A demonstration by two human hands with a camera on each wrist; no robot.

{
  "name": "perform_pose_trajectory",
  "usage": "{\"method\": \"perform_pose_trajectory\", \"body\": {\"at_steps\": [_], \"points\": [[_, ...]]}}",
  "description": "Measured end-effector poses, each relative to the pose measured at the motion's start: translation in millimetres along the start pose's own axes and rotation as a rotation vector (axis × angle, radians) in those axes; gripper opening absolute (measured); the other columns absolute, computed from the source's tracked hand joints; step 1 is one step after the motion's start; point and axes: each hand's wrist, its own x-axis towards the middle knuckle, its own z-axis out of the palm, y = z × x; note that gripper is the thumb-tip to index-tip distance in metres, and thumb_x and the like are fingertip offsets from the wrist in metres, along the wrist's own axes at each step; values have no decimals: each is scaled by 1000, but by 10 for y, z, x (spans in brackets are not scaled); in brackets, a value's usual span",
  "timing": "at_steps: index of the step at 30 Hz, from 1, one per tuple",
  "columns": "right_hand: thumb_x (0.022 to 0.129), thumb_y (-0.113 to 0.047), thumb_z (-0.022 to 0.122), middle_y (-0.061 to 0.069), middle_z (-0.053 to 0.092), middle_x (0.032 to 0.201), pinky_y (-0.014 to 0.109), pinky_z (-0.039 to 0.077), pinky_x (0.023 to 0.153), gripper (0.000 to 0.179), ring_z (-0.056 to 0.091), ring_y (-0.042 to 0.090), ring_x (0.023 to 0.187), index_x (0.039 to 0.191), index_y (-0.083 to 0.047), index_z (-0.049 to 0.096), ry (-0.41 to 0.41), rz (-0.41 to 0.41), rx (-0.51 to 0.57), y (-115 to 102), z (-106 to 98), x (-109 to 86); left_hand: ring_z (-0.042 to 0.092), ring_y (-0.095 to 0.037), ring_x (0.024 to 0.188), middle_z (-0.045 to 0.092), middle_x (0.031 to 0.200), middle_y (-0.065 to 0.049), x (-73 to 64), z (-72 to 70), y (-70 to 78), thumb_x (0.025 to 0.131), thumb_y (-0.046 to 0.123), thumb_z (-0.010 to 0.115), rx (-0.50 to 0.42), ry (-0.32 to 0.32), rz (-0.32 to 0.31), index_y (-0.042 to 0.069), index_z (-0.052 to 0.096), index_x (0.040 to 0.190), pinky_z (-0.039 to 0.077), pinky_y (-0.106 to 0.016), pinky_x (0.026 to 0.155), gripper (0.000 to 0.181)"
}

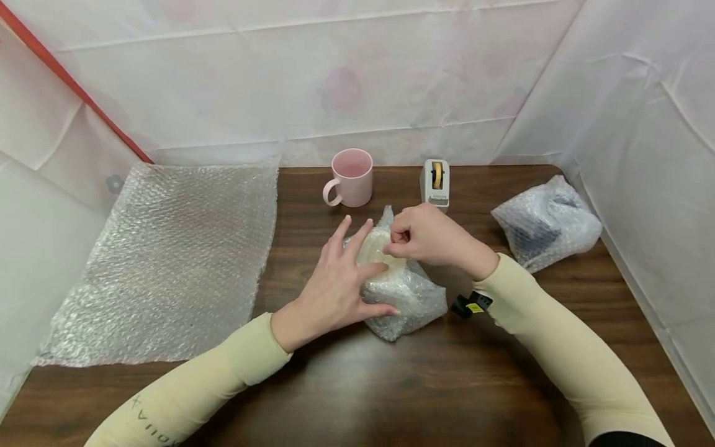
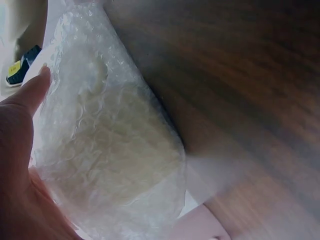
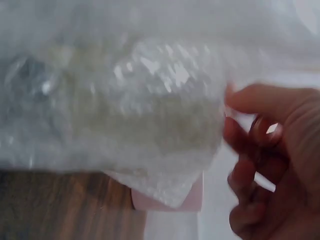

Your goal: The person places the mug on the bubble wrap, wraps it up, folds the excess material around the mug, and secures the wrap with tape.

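Note:
A bubble-wrapped bundle [image 1: 410,295], with a pale cream object and a curved handle-like shape showing through the plastic, lies on the table between both hands. My left hand [image 1: 341,279] rests on its left side with fingers spread and thumb extended across it. Seen from the left wrist, the wrapped bundle [image 2: 115,135] has the thumb along its edge. My right hand [image 1: 427,236], fingers curled, pinches at the far right part of the wrap. From the right wrist, thumb and index fingertips of the right hand [image 3: 270,150] meet at the edge of the blurred bubble wrap [image 3: 150,100].
A flat bubble wrap sheet [image 1: 179,261] covers the table's left side. Behind the bundle stand a pink mug [image 1: 357,185] and a white tape dispenser [image 1: 435,183]. Another bubble-wrapped bundle [image 1: 564,223] sits at the right, near the white sheet wall [image 1: 648,186].

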Motion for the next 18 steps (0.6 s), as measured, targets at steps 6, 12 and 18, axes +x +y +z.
{"method": "perform_pose_trajectory", "body": {"at_steps": [6, 12, 18], "points": [[79, -24, 80, -10, 39, 52, 27, 37, 51, 45, 41, 10, 53, 52, -20, 45, -78, 131, -180, -181, 33, 93, 22, -48, 143, 27, 158, -20, -17, -11, -13, 70, 78, 69, 4, -7, 2, 27, 74, 115, 43, -64, 97, 68], [84, -20, 78, -13, 40, 54, 26, 36, 52, 43, 41, 7, 53, 55, -21, 46, -63, 17, 11, -158, -64, 38, 26, -48, 141, 26, 158, -20, -9, -11, -8, 70, 79, 69, -1, -1, 15, 26, 75, 113, 43, -63, 97, 68], [86, -16, 76, -15, 38, 54, 25, 33, 51, 42, 39, 5, 52, 56, -21, 46, -64, -34, 191, -91, -121, -5, 26, -48, 141, 25, 159, -21, -2, -20, -14, 71, 80, 67, 13, -13, 17, 25, 74, 112, 43, -62, 98, 69]]}}
